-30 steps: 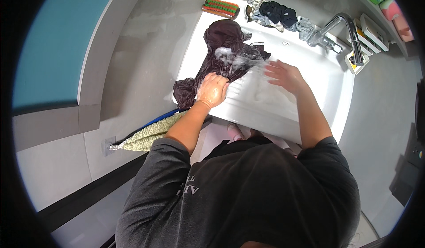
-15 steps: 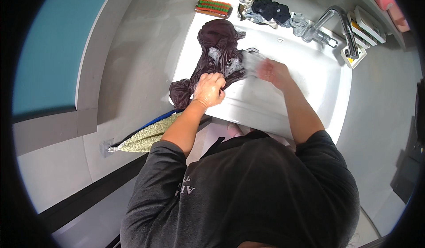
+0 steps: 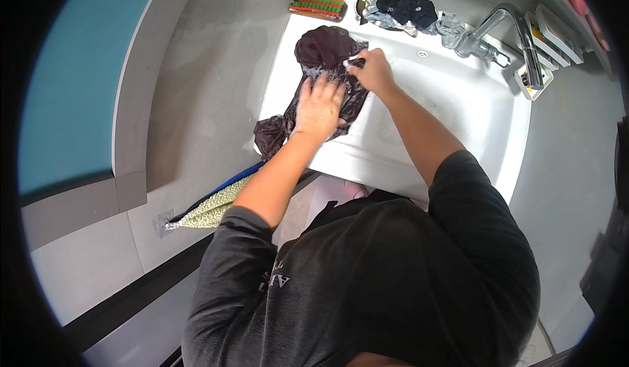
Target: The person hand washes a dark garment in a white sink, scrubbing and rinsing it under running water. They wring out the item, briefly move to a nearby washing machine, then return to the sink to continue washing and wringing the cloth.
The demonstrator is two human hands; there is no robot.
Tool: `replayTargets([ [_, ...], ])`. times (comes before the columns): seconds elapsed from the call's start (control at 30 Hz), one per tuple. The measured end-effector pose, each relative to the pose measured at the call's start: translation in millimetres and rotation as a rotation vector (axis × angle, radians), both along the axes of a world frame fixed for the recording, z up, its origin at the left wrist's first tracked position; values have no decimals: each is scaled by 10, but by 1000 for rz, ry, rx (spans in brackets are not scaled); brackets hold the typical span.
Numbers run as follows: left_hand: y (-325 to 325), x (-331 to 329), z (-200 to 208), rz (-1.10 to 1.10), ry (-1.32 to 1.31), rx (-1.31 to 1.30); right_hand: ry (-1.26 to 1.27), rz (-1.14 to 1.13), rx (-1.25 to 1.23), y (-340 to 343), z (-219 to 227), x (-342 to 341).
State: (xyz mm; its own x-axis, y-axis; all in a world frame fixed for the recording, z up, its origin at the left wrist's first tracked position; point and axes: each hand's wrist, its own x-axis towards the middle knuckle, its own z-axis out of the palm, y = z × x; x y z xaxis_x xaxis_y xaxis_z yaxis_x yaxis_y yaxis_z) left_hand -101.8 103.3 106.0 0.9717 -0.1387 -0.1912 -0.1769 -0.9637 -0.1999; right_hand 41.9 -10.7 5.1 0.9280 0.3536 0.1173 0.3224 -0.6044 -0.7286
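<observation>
Glossy white sink: long maroon garment runs along its left edge, left hand spread atop, right hand pinching cloth.

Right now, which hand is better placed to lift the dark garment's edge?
Probably the right hand: it seems to pinch the edge of the dark garment, while the left hand lies spread across its middle.

A head-worn fisheye looks down from above over the white sink
</observation>
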Motion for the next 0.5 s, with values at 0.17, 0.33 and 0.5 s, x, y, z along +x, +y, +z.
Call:
replayTargets([
  [0.17, -168, -73, -396, 249, 298, -141, -19, 126, 141, 3, -106, -355],
  [0.33, -181, -210, -419, 292, 347, -56, -257, 538, -225, 67, -250, -576],
  [0.5, -161, -229, -630, 329, 108, -249, -252, 175, -201, 143, -193, 111],
])
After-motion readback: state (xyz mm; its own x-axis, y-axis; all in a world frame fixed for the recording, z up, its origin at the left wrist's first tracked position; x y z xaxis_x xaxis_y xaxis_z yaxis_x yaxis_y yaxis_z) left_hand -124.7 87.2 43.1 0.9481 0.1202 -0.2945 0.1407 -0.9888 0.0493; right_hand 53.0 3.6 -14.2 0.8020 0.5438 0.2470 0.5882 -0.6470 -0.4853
